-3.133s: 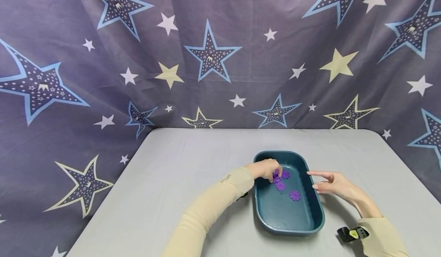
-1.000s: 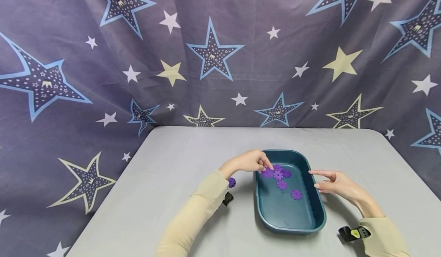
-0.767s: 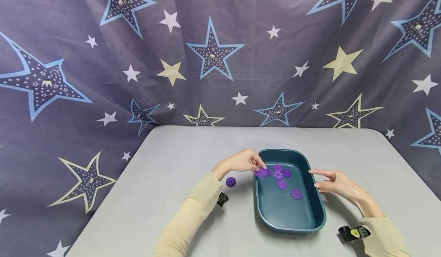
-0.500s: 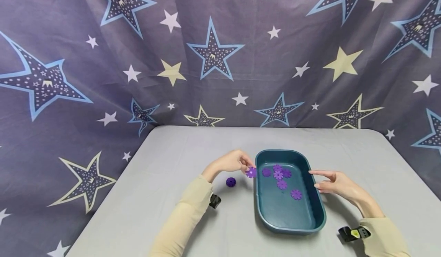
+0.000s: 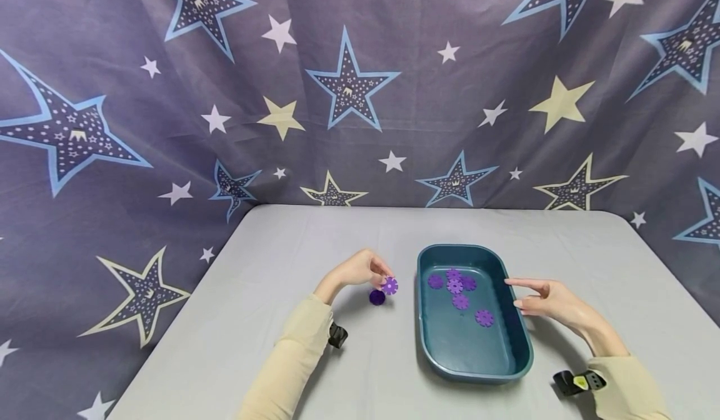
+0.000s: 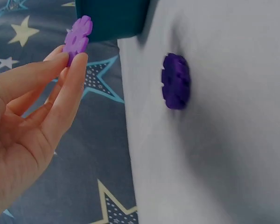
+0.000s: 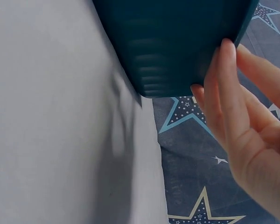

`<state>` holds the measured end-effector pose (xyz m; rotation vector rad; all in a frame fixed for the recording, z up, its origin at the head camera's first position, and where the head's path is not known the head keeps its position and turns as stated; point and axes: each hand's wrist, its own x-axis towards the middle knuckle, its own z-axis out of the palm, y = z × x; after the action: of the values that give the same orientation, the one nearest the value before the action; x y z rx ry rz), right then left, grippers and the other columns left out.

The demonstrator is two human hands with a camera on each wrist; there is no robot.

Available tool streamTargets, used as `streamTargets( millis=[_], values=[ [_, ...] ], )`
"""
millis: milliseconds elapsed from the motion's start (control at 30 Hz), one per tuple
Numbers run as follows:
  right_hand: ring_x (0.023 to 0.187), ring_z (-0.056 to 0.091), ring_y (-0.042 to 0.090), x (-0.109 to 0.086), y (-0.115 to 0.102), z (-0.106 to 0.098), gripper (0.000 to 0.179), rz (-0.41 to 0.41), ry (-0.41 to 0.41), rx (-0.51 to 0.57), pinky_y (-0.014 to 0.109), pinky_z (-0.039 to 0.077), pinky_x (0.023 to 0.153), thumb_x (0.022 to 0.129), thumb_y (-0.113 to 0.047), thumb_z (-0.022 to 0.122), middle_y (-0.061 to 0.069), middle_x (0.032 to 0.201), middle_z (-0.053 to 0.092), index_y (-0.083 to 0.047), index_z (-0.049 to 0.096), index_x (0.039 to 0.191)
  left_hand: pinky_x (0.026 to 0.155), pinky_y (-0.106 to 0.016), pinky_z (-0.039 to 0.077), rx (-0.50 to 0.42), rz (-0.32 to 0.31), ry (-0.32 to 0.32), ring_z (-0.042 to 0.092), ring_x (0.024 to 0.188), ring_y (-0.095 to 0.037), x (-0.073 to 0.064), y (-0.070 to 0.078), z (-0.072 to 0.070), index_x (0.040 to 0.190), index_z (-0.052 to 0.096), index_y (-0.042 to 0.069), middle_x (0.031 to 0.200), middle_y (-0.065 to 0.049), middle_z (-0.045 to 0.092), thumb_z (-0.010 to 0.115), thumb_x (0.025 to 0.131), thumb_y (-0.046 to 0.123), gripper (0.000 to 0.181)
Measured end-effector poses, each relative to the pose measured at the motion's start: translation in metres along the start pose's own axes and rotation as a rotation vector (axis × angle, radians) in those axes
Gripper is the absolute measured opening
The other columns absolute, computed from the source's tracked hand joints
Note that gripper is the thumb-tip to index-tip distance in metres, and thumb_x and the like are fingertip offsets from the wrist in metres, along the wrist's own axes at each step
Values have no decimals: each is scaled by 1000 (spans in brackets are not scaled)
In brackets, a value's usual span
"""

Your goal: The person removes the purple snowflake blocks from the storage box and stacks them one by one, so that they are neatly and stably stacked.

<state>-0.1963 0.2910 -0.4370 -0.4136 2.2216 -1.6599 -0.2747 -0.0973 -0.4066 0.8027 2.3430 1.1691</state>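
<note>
A light purple notched plastic disc [image 5: 390, 285] is pinched between the thumb and fingertips of my left hand [image 5: 358, 269]. It stands tilted above the table, with its face showing in the head view. Just below, a thicker dark purple notched piece [image 6: 176, 81], like stacked discs, lies on the table. Several loose purple discs [image 5: 460, 302] lie inside the deep teal tray [image 5: 472, 351], a few overlapping. My right hand [image 5: 557, 307] touches the tray's right wall with extended fingers. In the right wrist view, the fingertips [image 7: 227, 49] rest against the tray's outer side.
The grey-white cloth table [image 5: 315, 239] reaches back to a hanging star-print curtain [image 5: 360, 145]. Black straps with camera mounts sit at both wrists, the right one [image 5: 576, 382] near the table surface.
My left hand has lifted a purple disc out of the tray and carried it left, over the tray's rim, to above the dark purple piece. My right hand has stayed at the tray wall.
</note>
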Motion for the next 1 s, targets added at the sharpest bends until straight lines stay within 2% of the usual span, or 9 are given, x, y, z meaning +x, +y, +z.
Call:
streamTargets(
  millis=[200,333,600,800,867,900,933,967,1000],
  values=[
    [80,61,7,0,0,0,46,-5,11,-9,26,51,70,83,-10,60,5,95,65,1,47,125,62,-30,53,-68,-62,2,63,62,-18,-4,-8,1,91,63,-12,81,-21,65,54,75,-13,18],
    [81,61,7,0,0,0,47,-8,19,-16,25,51,69,82,-10,60,9,100,63,4,45,125,59,-28,52,-63,-83,14,63,61,-20,-6,-14,1,89,63,-12,80,-20,65,55,74,-14,18],
    [78,61,5,0,-1,0,45,-28,6,-10,26,51,68,83,-9,60,3,92,66,1,48,125,61,-36,53,-56,-120,14,61,57,-19,-7,-24,3,89,63,-13,78,-22,65,55,74,-15,18],
    [77,61,5,0,-1,0,46,-12,6,-13,25,51,67,82,-10,60,1,86,66,-1,48,125,62,-36,53,-80,-127,-6,63,63,-29,-7,-31,6,91,61,-17,84,-27,63,54,77,-15,16],
    [77,60,5,0,-1,1,47,-8,8,-19,24,51,67,83,-10,60,2,86,66,1,46,126,63,-35,53,-90,-151,-5,64,66,-30,-7,-32,7,92,61,-16,85,-27,63,53,77,-15,16],
    [77,60,5,0,-1,1,47,-8,8,-22,24,50,67,83,-11,60,2,86,66,2,45,126,62,-33,53,-90,-156,-5,64,65,-29,-6,-35,7,91,62,-15,84,-25,64,54,77,-14,16],
    [78,61,5,-1,-1,1,48,-8,8,-24,24,50,68,83,-11,60,3,88,66,3,44,126,60,-30,53,-104,-121,-13,64,63,-25,0,-51,7,89,64,-11,81,-20,66,56,78,-10,14],
    [78,61,6,-1,-2,1,49,-4,9,-26,24,50,68,83,-11,60,4,89,66,4,44,126,60,-30,53,-99,-139,-7,64,63,-24,4,-58,8,89,65,-9,81,-18,66,57,78,-10,14],
    [78,61,6,-1,-1,0,49,-6,8,-28,24,50,68,83,-11,60,5,90,66,6,43,126,59,-30,53,-101,-129,-3,64,62,-23,15,-85,10,88,66,-6,79,-15,67,58,77,-8,13]
  ],
)
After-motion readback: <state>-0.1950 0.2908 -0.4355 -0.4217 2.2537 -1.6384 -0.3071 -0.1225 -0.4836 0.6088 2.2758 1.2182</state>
